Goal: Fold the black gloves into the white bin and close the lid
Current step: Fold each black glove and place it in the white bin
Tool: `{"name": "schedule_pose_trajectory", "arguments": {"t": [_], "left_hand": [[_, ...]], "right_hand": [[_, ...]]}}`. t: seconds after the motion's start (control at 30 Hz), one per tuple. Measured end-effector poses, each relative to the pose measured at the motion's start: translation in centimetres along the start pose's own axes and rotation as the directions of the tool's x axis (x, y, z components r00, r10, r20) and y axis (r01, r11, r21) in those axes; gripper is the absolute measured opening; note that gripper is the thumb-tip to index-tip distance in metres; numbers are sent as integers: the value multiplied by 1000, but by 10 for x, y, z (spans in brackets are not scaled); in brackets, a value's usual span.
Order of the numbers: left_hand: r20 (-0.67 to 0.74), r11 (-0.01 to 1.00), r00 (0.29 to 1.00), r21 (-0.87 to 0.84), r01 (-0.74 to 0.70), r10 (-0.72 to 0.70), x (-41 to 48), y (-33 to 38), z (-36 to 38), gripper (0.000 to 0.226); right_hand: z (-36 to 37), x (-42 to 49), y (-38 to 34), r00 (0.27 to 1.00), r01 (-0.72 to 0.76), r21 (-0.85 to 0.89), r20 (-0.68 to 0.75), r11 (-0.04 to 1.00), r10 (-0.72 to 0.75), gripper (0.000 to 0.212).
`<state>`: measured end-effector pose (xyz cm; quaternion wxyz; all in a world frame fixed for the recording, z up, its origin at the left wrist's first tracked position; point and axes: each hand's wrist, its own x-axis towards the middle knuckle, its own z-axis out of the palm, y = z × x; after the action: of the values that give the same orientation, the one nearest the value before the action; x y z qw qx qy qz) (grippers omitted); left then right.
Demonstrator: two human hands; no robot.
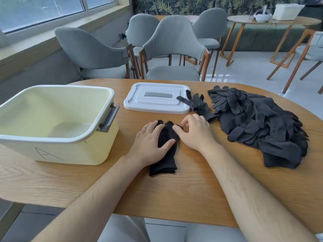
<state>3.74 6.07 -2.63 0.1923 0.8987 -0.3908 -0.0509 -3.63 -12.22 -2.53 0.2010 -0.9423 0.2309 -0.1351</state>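
A black glove (165, 155) lies flat on the wooden table (183, 193) in front of me, cuff toward me. My left hand (150, 142) presses on its left side, thumb across the palm part. My right hand (195, 132) touches the glove's fingertips with its fingers curled. The white bin (52, 151) stands open at the left with nothing visible inside. Its white lid (155, 100) lies flat behind the glove. One single black glove (197, 104) rests beside the lid. A pile of black gloves (258, 126) sits at the right.
The bin's grey handle (109, 117) hangs on the side nearest my left hand. Grey chairs (174, 55) stand behind the table. A second round table (272, 21) with a white basket stands far back right.
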Motion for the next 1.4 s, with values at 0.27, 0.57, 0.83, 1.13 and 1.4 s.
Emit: {"name": "schedule_pose_trajectory", "arguments": {"t": [0.27, 0.57, 0.83, 1.13, 1.4], "left_hand": [[-42, 1000, 999, -18, -19, 19, -1, -4, -1, 73], [-163, 996, 985, -63, -65, 54, -4, -7, -6, 56], [71, 965, 969, 102, -242, 236, -48, 7, -2, 64], [55, 953, 953, 37, -300, 298, -59, -13, -4, 68], [196, 939, 928, 72, -336, 317, -58, -19, -7, 74]], "right_hand": [[0, -1, 2, 988, 147, 274, -85, 951, -128, 19], [13, 6, -2, 988, 145, 137, -78, 980, -135, 20], [5, -7, -12, 847, 529, 193, -68, 826, -527, 25], [7, -1, -21, 861, 469, 49, 199, 882, -469, 46], [16, 27, -30, 865, 434, -5, 284, 901, -414, 51]]}}
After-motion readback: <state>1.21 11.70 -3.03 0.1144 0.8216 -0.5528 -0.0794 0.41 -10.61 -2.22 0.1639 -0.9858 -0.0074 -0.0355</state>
